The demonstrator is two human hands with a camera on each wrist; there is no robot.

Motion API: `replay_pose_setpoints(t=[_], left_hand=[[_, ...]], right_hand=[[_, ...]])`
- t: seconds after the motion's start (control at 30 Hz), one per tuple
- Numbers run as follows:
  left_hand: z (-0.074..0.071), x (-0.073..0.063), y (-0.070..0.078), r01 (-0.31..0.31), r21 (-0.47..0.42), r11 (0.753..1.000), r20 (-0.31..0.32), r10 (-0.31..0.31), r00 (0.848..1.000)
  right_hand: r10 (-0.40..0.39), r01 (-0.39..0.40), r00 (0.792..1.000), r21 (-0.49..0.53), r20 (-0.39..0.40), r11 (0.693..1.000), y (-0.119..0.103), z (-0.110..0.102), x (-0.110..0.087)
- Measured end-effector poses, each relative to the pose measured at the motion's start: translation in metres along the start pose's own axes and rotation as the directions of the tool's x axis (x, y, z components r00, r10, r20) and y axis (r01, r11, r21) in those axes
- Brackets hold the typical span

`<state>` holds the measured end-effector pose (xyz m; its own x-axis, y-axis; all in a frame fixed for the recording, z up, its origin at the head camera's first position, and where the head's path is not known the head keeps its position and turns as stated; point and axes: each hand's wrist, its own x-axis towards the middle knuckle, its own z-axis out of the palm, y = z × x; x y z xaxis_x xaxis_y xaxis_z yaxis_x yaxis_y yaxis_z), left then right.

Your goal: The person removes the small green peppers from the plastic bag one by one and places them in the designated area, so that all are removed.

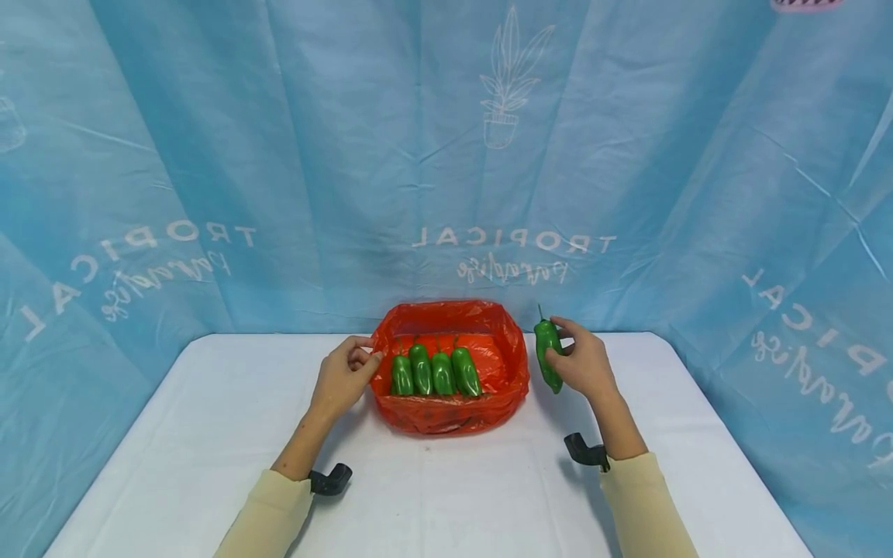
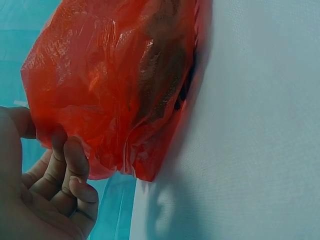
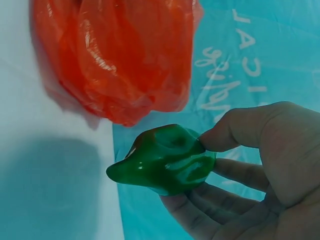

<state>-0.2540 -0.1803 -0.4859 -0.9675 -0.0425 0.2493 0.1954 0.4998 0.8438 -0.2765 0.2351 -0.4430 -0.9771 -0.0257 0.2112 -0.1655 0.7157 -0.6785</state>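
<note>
A red plastic bag [image 1: 446, 415] stands wide open on the table, with several green peppers [image 1: 422, 370] lying side by side in it, stems pointing to the back. At the bag's left side my left hand [image 1: 346, 376] pinches the rim between thumb and fingers; the left wrist view shows the bag's thin wall [image 2: 100, 90] by the fingertips. To the right of the bag, my right hand [image 1: 584, 360] holds another green pepper [image 1: 547, 353], stem up, apart from the bag. Seen from the right wrist, the thumb and fingers grip this pepper [image 3: 170, 160], its pointed tip facing the camera.
A white cloth [image 1: 446, 496] covers the table beneath the bag. Blue printed curtains [image 1: 349, 194] hang behind the table and along both sides. The bag stands near the table's back edge. Each wrist wears a black camera mount [image 1: 331, 480].
</note>
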Motion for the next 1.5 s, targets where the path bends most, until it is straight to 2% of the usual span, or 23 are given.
replay_pose_setpoints(t=[0.27,0.53,0.87,1.27,1.5], left_hand=[[0.002,0.001,0.0,-0.002,0.003,1.0,0.0,0.002,1.0],[0.0,0.0,0.002,-0.003,0.007,1.0,0.004,0.003,1.0],[0.0,0.0,0.002,-0.001,0.007,1.0,0.013,0.001,1.0],[0.001,0.0,0.002,0.004,0.007,1.0,0.014,-0.004,1.0],[0.001,0.0,0.003,0.006,0.004,1.0,0.015,-0.007,1.0]], right_hand=[[0.007,-0.006,1.0,-0.058,0.013,0.998,0.01,0.002,0.003],[0.061,-0.055,0.997,-0.137,0.041,0.989,0.009,0.004,0.002],[0.101,-0.089,0.993,-0.159,0.066,0.983,0.016,0.014,0.004],[0.171,-0.154,0.981,-0.178,0.088,0.972,0.013,0.022,0.003],[0.177,-0.151,0.979,-0.224,0.099,0.963,0.016,0.026,0.004]])
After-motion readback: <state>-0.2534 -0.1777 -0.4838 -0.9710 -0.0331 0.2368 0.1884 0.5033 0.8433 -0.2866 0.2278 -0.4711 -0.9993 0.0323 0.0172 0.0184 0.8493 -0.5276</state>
